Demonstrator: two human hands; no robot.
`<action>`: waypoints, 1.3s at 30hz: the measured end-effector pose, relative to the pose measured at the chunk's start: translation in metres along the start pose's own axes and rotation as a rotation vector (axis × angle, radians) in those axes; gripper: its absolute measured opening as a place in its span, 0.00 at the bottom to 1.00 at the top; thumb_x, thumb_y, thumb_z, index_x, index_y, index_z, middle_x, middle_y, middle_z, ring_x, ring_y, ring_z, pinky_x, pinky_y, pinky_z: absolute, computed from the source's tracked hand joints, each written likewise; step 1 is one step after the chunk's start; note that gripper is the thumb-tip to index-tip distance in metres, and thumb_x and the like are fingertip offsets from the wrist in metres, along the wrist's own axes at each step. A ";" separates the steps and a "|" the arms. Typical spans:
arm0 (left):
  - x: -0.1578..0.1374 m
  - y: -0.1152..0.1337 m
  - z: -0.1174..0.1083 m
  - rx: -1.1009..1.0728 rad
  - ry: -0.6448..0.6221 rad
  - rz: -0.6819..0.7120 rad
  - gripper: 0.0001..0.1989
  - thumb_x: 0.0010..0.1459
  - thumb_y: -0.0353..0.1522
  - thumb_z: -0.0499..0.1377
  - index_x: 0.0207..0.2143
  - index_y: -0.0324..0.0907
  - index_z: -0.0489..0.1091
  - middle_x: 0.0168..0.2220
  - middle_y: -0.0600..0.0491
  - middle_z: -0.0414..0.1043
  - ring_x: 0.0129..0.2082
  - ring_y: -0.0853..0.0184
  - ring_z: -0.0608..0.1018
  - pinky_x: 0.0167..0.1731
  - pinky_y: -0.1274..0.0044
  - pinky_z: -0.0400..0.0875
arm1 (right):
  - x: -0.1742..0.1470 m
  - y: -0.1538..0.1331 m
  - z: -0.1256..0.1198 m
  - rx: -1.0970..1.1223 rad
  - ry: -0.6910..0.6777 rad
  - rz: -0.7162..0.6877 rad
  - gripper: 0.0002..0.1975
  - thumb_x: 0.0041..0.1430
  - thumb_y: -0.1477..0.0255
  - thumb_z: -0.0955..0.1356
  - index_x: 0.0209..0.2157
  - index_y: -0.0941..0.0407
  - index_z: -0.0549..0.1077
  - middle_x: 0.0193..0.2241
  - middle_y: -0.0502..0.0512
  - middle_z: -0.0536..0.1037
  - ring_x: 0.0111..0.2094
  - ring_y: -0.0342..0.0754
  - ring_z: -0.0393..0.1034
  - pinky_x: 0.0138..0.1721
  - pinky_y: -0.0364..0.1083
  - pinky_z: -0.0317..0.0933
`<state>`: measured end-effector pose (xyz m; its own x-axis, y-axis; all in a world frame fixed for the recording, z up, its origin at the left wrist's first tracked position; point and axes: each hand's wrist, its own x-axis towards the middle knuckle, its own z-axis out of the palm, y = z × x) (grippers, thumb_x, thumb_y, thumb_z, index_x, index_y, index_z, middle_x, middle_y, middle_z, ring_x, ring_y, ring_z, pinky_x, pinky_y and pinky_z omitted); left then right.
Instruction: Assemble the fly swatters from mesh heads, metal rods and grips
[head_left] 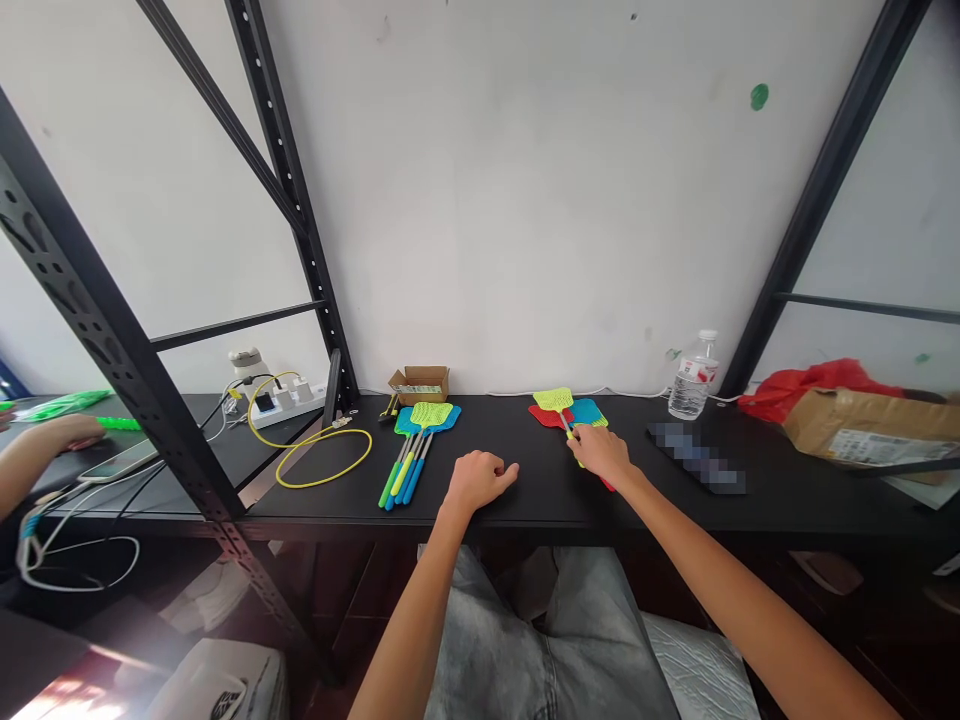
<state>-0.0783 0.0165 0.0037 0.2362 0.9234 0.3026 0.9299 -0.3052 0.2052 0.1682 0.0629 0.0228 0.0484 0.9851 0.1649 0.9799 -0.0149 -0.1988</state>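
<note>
My right hand grips the handle of a yellow-green fly swatter, its head tipped up toward the wall. A red fly swatter and a blue fly swatter lie under and beside it, partly hidden by my fingers. Near the table's front edge rests my left hand, fingers curled, thumb pointing right, with nothing seen in it. To its left, several fly swatters with blue and yellow-green heads lie in a fanned bunch, a yellow-green head on top and the handles toward me.
Behind the bunch stands an open cardboard box. A yellow cable loops leftward from a power strip. On the right are a water bottle, a blurred dark flat object and a carton. Another person's hand is at far left.
</note>
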 end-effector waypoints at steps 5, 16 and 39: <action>0.000 0.001 -0.001 -0.001 -0.008 -0.022 0.26 0.62 0.48 0.48 0.22 0.43 0.73 0.23 0.49 0.73 0.31 0.63 0.75 0.28 0.76 0.55 | -0.010 -0.008 0.007 -0.071 0.060 -0.062 0.11 0.63 0.70 0.62 0.41 0.55 0.76 0.40 0.63 0.77 0.42 0.58 0.74 0.37 0.50 0.61; 0.005 -0.011 0.008 0.237 0.414 -0.575 0.20 0.56 0.37 0.54 0.49 0.38 0.69 0.60 0.35 0.60 0.62 0.42 0.59 0.56 0.56 0.50 | -0.049 -0.017 0.026 0.000 0.313 -0.159 0.15 0.64 0.73 0.58 0.48 0.56 0.71 0.41 0.63 0.76 0.45 0.57 0.68 0.34 0.48 0.59; 0.009 -0.019 0.015 0.156 0.321 -0.208 0.13 0.62 0.38 0.53 0.42 0.43 0.73 0.41 0.46 0.73 0.45 0.56 0.72 0.39 0.72 0.64 | -0.050 -0.012 0.033 0.223 0.452 -0.407 0.10 0.63 0.76 0.61 0.36 0.54 0.74 0.34 0.55 0.77 0.40 0.50 0.68 0.27 0.44 0.54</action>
<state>-0.0891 0.0344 -0.0117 -0.0382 0.8343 0.5500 0.9860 -0.0578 0.1562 0.1472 0.0195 -0.0150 -0.1941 0.7344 0.6504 0.8757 0.4285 -0.2225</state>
